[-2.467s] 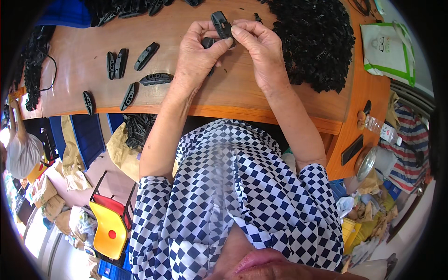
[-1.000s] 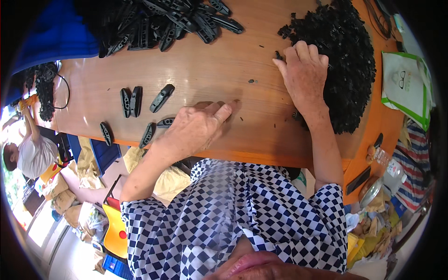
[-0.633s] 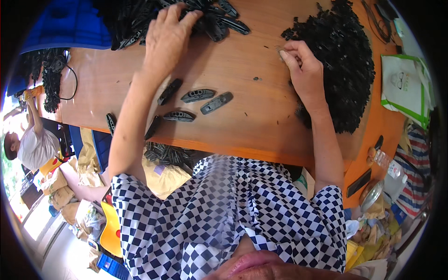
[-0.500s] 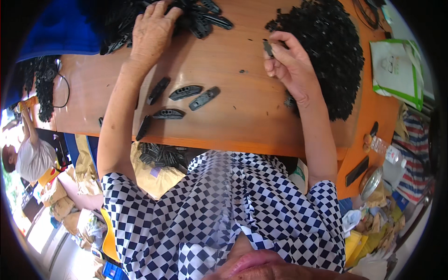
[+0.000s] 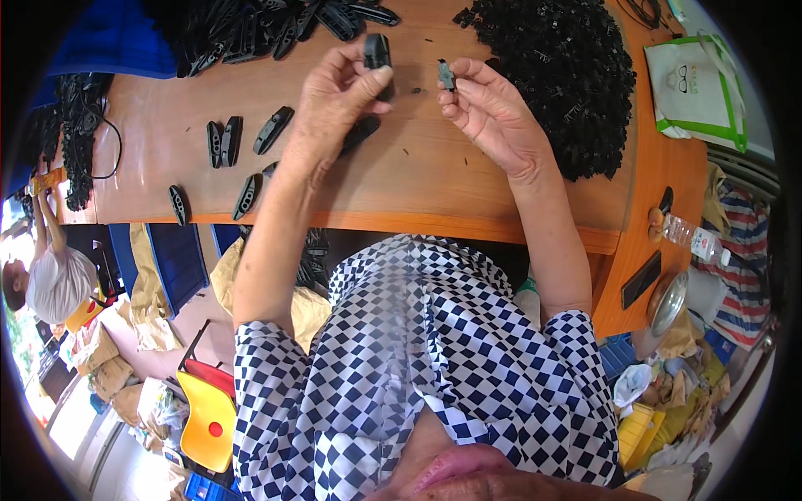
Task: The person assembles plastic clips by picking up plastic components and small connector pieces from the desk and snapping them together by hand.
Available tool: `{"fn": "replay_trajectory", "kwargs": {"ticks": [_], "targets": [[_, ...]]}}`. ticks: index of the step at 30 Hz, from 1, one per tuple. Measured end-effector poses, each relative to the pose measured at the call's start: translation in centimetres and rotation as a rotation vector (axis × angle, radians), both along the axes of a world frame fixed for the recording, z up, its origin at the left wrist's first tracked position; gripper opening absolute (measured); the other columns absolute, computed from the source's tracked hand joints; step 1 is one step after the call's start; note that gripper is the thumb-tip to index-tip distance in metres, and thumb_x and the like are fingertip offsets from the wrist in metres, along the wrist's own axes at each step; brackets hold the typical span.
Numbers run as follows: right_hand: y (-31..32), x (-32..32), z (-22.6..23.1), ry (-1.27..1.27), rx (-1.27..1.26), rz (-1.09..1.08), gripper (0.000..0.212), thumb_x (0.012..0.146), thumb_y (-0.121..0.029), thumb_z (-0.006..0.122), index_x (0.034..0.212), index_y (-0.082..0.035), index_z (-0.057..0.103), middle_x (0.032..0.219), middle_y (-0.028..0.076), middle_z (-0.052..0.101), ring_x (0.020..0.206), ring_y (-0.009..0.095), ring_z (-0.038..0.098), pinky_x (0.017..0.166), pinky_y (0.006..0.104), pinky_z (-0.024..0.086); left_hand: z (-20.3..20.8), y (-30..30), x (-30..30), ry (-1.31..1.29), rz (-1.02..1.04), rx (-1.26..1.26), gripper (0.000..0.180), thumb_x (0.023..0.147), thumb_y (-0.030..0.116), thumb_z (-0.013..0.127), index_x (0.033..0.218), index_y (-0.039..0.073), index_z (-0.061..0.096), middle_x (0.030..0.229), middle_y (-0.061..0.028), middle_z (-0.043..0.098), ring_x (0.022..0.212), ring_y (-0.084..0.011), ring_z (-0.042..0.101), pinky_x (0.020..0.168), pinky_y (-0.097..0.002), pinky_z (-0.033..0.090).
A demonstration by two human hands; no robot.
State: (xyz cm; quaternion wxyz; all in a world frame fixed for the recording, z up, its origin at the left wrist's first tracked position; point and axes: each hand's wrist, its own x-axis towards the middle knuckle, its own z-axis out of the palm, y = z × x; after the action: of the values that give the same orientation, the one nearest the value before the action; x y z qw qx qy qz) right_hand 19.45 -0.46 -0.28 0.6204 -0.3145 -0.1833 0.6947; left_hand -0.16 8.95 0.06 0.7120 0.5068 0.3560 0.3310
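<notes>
My left hand (image 5: 338, 96) pinches a long black plastic housing (image 5: 377, 52), held upright above the table. Facing it, my right hand (image 5: 493, 113) grips a small dark clip-like part (image 5: 446, 75) between thumb and fingers. The two parts are apart. Several more black housings lie loose around my left forearm, among them a pair side by side (image 5: 224, 142) and one tilted piece (image 5: 273, 130). Another lies partly hidden under my left wrist (image 5: 361, 134). Beyond my right hand spreads a large heap of small black parts (image 5: 568, 83).
A pile of black housings (image 5: 276, 25) lies at the far left beside a blue bin (image 5: 117, 42). To the right are a white-green bag (image 5: 697, 88), a plastic bottle (image 5: 695, 240) and a phone (image 5: 641, 280). A yellow chair (image 5: 207, 422) stands lower left; another person (image 5: 63, 280) is beyond.
My left hand has left the far pile and come right and nearer, now with a black housing in it. My right hand has shifted slightly left, still holding the small part.
</notes>
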Motion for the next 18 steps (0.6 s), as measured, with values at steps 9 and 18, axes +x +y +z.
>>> {"fn": "replay_trajectory", "kwargs": {"ticks": [9, 18], "targets": [[-0.5, -3.5, 2.0, -0.545, 0.023, -0.148, 0.016, 0.091, -0.008, 0.062, 0.104, 0.0, 0.058, 0.09, 0.007, 0.065, 0.075, 0.014, 0.064, 0.071, 0.0229, 0.052, 0.3, -2.7, 0.7, 0.028, -0.014, -0.017, 0.032, 0.086, 0.008, 0.069, 0.113, 0.0, 0.054, 0.097, -0.0065, 0.066, 0.083, -0.0109, 0.064, 0.065, -0.021, 0.054], [-0.2, -5.4, 0.3, -0.577, 0.086, -0.28, 0.011, 0.088, -0.008, 0.066, 0.096, 0.001, 0.065, 0.096, 0.005, 0.064, 0.086, 0.009, 0.059, 0.079, 0.0225, 0.05, -0.8, -3.2, 0.6, 0.063, -0.022, 0.1, 0.045, 0.081, 0.003, 0.073, 0.118, -0.002, 0.047, 0.101, -0.0115, 0.065, 0.089, -0.0144, 0.065, 0.074, -0.0242, 0.054]]}}
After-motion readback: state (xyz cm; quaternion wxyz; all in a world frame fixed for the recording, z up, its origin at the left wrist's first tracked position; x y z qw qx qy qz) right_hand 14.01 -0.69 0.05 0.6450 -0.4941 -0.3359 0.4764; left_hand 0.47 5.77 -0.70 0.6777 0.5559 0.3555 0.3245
